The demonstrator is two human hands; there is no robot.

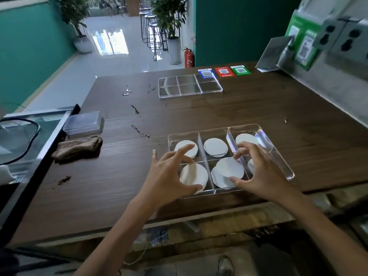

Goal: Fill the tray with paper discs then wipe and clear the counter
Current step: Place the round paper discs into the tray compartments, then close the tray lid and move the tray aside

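Note:
A clear six-compartment tray (278,156) sits near the front edge of the dark wooden counter (239,110). White paper discs (216,146) lie in its compartments. My left hand (167,180) is spread over the front-left compartment and holds the disc stack (194,174) between thumb and curled fingers. My right hand (258,172) reaches over the front-middle and front-right compartments. Its thumb and fingertips grip the edges of a tilted disc (229,168). The front-right compartment is mostly hidden by that hand.
A second clear tray (190,87), empty, lies at the back by three coloured QR signs (225,71). A brown cloth (79,148) and a clear lidded box (83,122) sit at the left. Water drops (137,111) and brown crumbs (63,180) mark the counter.

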